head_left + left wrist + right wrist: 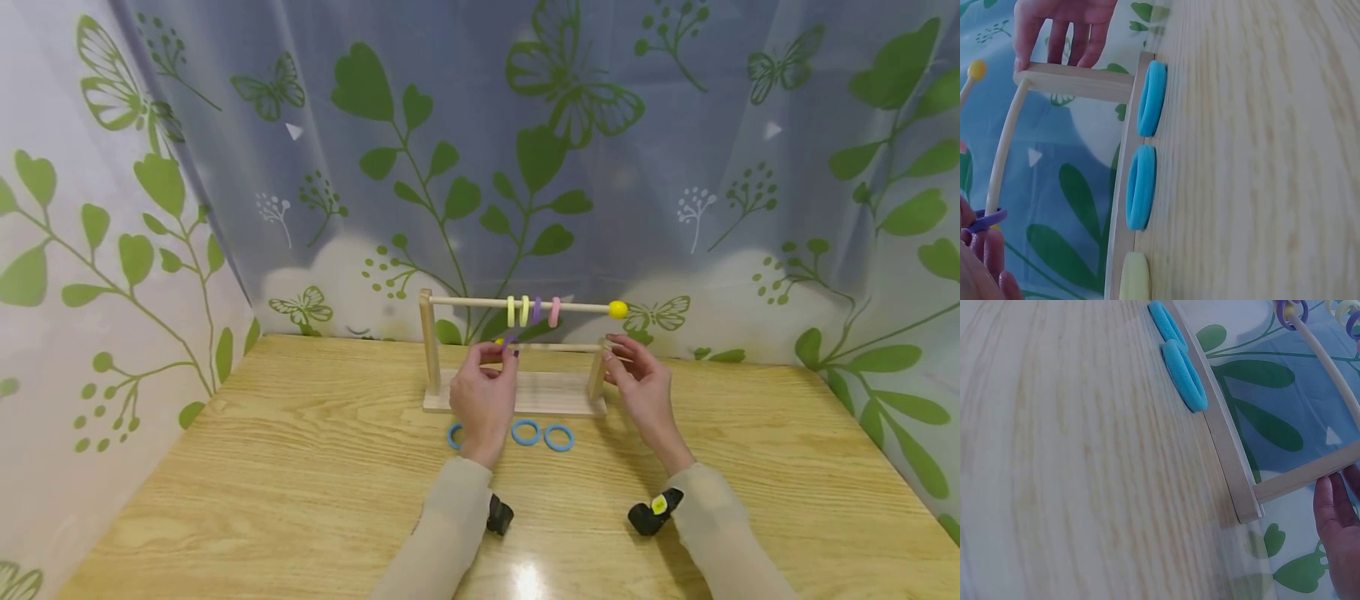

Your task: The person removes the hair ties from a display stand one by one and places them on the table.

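Leaf-print curtain (525, 167), wood table (262, 467).

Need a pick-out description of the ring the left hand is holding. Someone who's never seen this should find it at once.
Start at the wooden rack standing mid-table before the leaf-print curtain. Its upper rod carries four rings; the lower rod runs beneath it. The ring in question is the purple ring pinched by the left hand at that lower rod: the only ring there, unlike the blue rings lying flat on the table.

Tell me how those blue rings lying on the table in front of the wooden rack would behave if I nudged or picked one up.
The blue rings look soft and thick-walled in the wrist views, so probably light and squashy. Lying flat on the table, a nudged one would likely slide rather than roll. Their matte surface suggests an easy, non-slippery pinch.
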A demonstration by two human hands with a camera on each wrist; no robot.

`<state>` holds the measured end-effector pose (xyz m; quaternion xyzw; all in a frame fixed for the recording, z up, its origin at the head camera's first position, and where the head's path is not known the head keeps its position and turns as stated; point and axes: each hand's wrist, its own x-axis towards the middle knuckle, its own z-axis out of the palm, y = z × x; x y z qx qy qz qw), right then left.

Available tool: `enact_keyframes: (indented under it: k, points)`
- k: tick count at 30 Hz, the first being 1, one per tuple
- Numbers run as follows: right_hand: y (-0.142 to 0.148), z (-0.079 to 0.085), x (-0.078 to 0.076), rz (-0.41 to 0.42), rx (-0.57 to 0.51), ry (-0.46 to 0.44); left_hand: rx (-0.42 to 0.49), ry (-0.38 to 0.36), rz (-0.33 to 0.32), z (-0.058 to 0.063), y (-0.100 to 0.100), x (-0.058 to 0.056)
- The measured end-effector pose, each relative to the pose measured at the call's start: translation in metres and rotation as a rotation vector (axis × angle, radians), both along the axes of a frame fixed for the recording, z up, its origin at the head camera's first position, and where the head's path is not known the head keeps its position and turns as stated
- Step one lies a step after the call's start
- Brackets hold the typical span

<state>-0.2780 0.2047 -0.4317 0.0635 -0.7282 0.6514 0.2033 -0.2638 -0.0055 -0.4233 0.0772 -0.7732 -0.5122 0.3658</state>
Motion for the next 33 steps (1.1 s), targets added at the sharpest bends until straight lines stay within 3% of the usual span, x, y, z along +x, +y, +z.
enact_keyframes:
  k: [33]
  points:
    - [0.000, -0.002, -0.002, -0.001, -0.009, 0.013, 0.067, -0.063, -0.024, -0.001, -0.018, -0.009]
